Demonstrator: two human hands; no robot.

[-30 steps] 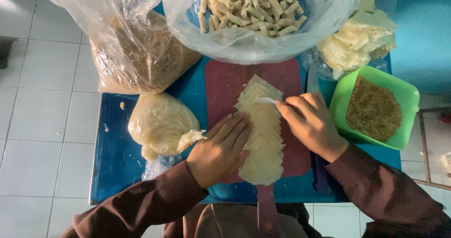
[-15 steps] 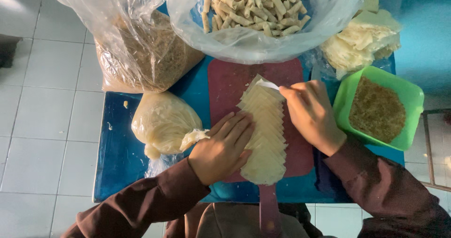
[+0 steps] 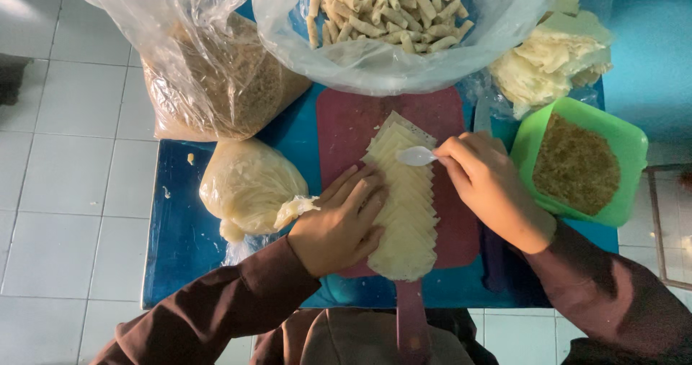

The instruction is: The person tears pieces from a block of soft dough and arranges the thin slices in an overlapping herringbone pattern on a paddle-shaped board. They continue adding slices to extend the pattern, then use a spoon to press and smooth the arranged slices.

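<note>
At about 10 o'clock of the scene, a clear plastic bag of brown crumbs rests on the blue tabletop. Just below it, at 8 o'clock, lies a knotted bag of pale dough-like filling. The left hand lies flat with fingers stretched out and loosely spread, pressing on the left edge of a fanned stack of pale wrapper sheets, gripping nothing. The stack runs from 12 to 6 o'clock down a reddish cutting board in the middle. Above the board, at 12 o'clock, a clear bag holds finished rolled sticks. The right hand is curled closed, pinching a small white plastic spoon whose bowl rests on the upper part of the stack. At 1 o'clock sits a bag of crumpled pale wrappers. At 3 o'clock, just beside the right hand, a green square tray carries a heap of brown crumbs.
</note>
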